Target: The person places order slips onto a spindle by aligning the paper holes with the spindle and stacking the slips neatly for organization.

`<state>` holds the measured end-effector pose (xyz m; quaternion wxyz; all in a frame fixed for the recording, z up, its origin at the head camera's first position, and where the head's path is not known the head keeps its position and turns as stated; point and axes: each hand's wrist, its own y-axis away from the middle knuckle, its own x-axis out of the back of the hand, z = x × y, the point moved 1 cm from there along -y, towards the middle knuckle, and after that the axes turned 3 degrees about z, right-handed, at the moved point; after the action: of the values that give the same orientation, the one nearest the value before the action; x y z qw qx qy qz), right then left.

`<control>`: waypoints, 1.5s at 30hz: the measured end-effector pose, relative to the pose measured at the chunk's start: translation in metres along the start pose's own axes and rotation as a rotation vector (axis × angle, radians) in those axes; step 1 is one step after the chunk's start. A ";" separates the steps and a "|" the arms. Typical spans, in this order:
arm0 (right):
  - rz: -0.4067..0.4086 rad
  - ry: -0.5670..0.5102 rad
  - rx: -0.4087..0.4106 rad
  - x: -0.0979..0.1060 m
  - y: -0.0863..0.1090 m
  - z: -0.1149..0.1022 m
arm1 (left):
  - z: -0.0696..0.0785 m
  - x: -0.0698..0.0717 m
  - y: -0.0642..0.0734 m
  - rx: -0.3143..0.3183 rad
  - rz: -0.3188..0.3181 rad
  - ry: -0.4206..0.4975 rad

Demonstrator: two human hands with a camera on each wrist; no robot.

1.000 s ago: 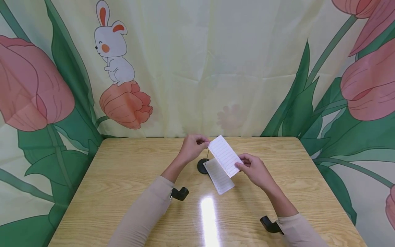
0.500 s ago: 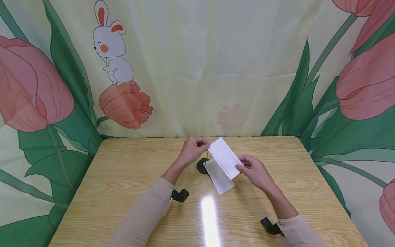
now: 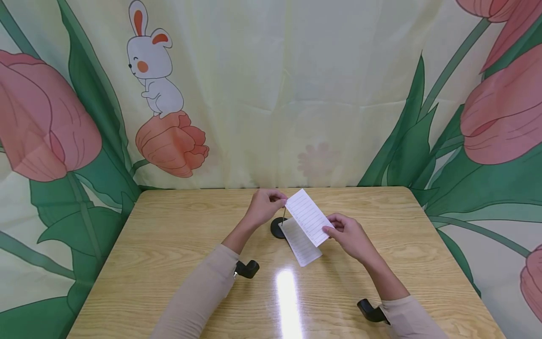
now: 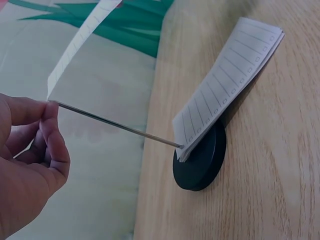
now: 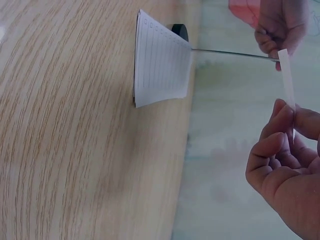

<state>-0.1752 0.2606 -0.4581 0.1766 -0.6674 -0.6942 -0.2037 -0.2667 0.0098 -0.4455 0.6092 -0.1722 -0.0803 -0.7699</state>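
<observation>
A bill spike with a round black base (image 3: 276,230) and a thin metal rod (image 4: 120,124) stands on the table. Low on the rod sits a stack of lined paper slips (image 4: 225,85), pierced near one corner. Above it, a single lined slip (image 3: 309,217) is stretched at a slant between both hands. My left hand (image 3: 263,206) pinches this slip's corner between thumb and fingers, right at the rod's upper tip, which the fingertips hide. At the slip's opposite end, my right hand (image 3: 349,235) pinches the edge, with the thumb on top.
The wooden table (image 3: 169,235) ends at a curtain (image 3: 254,94) printed with tulips and a rabbit. Black camera mounts (image 3: 247,269) stick out from both wrists. A bright light reflection lies on the table's front middle.
The held slip and the left hand have come down slightly toward the spike's tip. The right hand has dropped a little too; the stack below has stayed in place.
</observation>
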 end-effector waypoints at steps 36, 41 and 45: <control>-0.016 0.008 -0.041 -0.008 0.001 0.007 | -0.003 -0.005 0.003 0.035 0.021 0.005; -0.017 0.001 -0.028 -0.015 0.001 0.015 | -0.006 -0.006 0.003 -0.024 0.012 -0.060; -0.019 0.006 -0.023 -0.020 0.002 0.019 | -0.010 -0.008 0.004 -0.046 -0.002 -0.093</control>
<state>-0.1721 0.2532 -0.4845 0.1690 -0.6622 -0.6975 -0.2154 -0.2626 0.0126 -0.4576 0.6000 -0.2220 -0.0910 -0.7632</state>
